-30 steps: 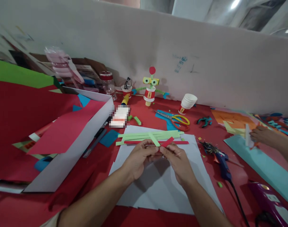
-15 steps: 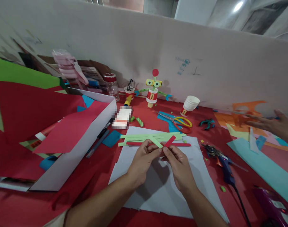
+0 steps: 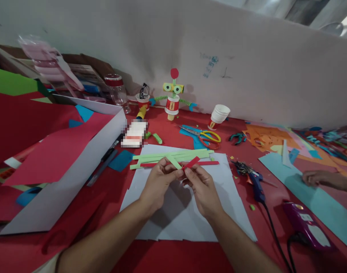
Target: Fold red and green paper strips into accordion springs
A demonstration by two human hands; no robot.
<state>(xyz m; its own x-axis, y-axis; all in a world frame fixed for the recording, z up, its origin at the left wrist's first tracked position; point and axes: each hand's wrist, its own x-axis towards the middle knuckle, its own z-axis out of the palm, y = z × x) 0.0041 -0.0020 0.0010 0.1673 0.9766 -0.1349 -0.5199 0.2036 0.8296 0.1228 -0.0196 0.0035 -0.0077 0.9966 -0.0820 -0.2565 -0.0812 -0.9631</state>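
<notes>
My left hand point(image 3: 159, 182) pinches a light green paper strip point(image 3: 173, 160) between thumb and fingers. A red paper strip point(image 3: 192, 162) sits in the pinch of my right hand point(image 3: 201, 187). The two strips meet between my thumbs, where the fingertips hide how they join. Both hands are over a white sheet point(image 3: 187, 223). Just beyond them lie several loose green strips point(image 3: 202, 153) and another red strip point(image 3: 209, 163).
Scissors point(image 3: 202, 133), a cup robot point(image 3: 172, 104) and stacked paper cups point(image 3: 219, 115) stand beyond. To the right are a glue gun point(image 3: 257, 187), a purple device point(image 3: 306, 225) and another person's hand point(image 3: 321, 178) over teal paper point(image 3: 298, 187). A white box point(image 3: 85, 178) is left.
The view has turned slightly right and down. The other person's hand has dropped from above the orange paper to the teal sheet. My two hands keep their pinch on the strips.
</notes>
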